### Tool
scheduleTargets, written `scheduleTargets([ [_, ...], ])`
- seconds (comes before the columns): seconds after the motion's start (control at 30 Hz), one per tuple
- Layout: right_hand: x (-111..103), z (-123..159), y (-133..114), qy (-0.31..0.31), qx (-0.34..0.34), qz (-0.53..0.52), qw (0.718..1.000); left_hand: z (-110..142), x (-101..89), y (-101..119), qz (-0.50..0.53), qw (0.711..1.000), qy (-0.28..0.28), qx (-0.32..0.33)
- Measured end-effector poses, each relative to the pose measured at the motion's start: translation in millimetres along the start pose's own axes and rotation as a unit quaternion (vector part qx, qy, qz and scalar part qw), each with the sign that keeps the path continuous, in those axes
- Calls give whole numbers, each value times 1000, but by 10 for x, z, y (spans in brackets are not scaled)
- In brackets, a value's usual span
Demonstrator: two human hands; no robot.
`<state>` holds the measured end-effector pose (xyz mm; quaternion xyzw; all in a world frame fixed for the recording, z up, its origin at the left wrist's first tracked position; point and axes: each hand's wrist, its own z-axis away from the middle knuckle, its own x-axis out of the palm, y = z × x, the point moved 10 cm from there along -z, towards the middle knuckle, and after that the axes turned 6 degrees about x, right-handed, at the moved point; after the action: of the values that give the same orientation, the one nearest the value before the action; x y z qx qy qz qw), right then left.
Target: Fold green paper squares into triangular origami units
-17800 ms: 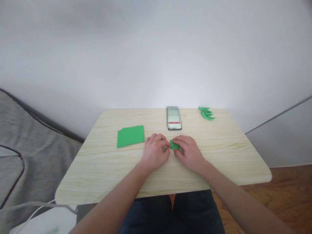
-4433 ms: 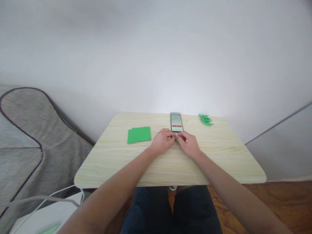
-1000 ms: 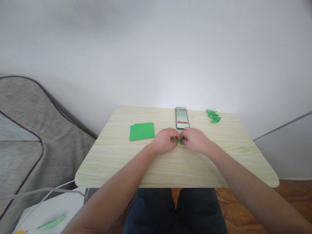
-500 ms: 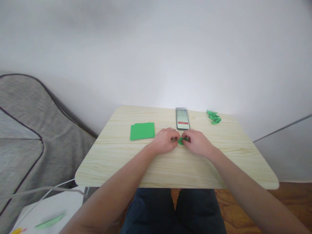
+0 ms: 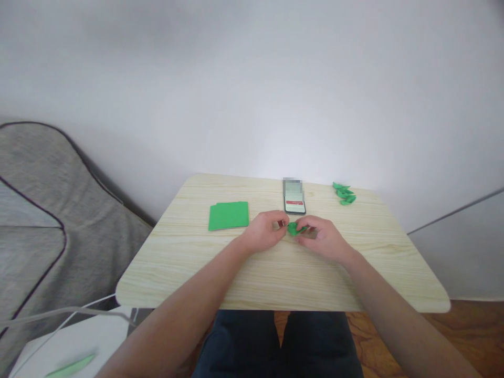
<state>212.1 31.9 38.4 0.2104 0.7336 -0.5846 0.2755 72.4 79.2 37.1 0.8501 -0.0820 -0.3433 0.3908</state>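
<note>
A small folded green paper piece (image 5: 292,229) is held low over the middle of the table, between my two hands. My left hand (image 5: 265,231) pinches its left end with thumb and forefinger; the exact contact is partly hidden. On the other side, my right hand (image 5: 325,239) has its thumb and forefinger apart around the piece's right end. The forefinger is close to the paper or touching it, and the thumb stands off nearer me. Beyond the hands lies a phone (image 5: 294,207) with its screen lit.
A stack of flat green paper (image 5: 229,216) rests left on the wooden table (image 5: 177,262). Several folded green pieces (image 5: 344,193) lie at the back right. A white surface (image 5: 94,336) with a cable (image 5: 63,312) is at lower left, by grey fabric (image 5: 98,226). A wall rises behind.
My right thumb and forefinger have spread from a pinch on the green piece. The left hand stays nearly in place. The whole view has shifted slightly.
</note>
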Motion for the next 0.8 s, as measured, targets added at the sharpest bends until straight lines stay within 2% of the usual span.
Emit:
scheduleTargets([
  [0.1,-8,13,-118,-2,-49,22,999,8,-4,-39,36,999,9,-14],
  [0.2,-11,6,-170,2,-61,28,998,5,-24,-42,56,998,16,-19],
  [0.37,-4,-37,-173,2,-52,28,998,-6,-81,-53,85,995,35,-31],
  [0.57,-45,-157,-167,14,-40,-18,999,-16,-149,-106,137,987,67,-53],
  [0.8,-7,-319,-111,-2,3,-76,997,-17,-167,-86,130,987,56,-77],
])
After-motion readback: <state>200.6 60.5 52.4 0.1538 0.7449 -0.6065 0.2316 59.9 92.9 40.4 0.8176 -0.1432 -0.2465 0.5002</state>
